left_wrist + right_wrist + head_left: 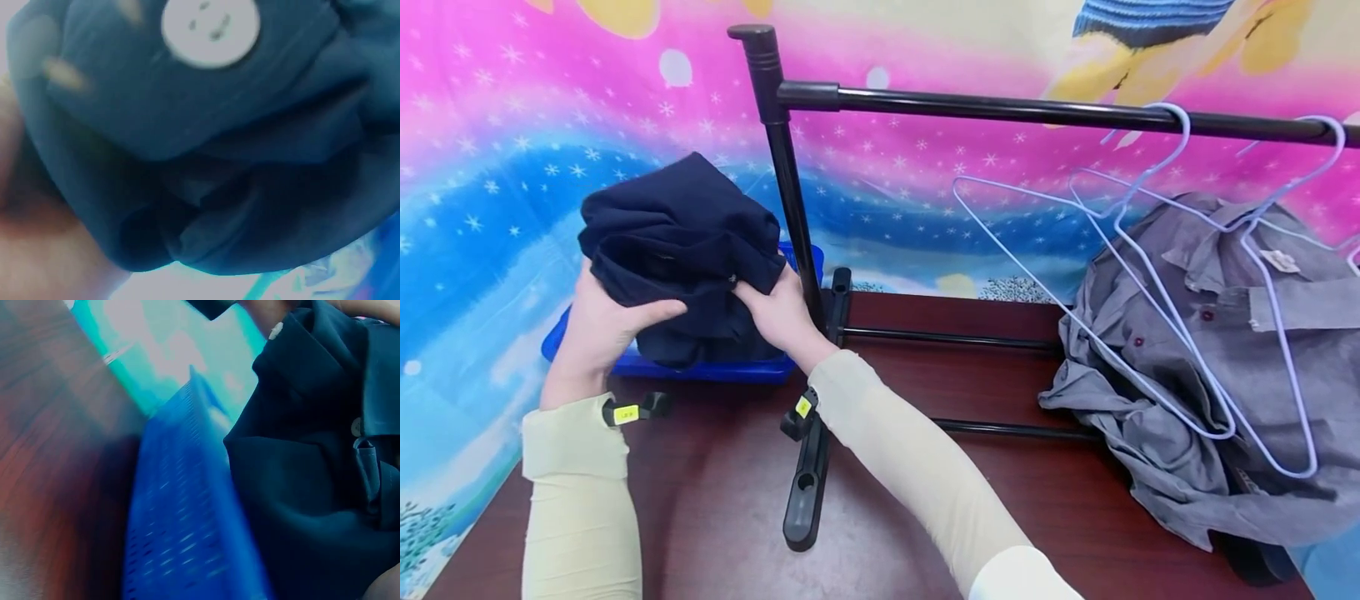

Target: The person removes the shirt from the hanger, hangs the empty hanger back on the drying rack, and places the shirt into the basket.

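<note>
Navy garment [692,221] is gripped on both sides by the fingers of the left hand [597,329] and right hand [784,310] over a blue basket [715,371] near the far left corner of the desk [707,500], beside a black rack [940,102] with lavender hangers [1186,135] and a grey shirt [1240,350] toward the right edge.

No wording can be read for certain; a yellow label [626,414] on the black wrist mount [657,404] at the left sleeve [574,442] bears small dark characters, too blurred to make out; a second yellow label [803,407], at the right sleeve [917,467], carries a dark, illegible mark; a pale collar tag [1279,261] in the grey shirt [1255,367] is too small to decipher.
</note>
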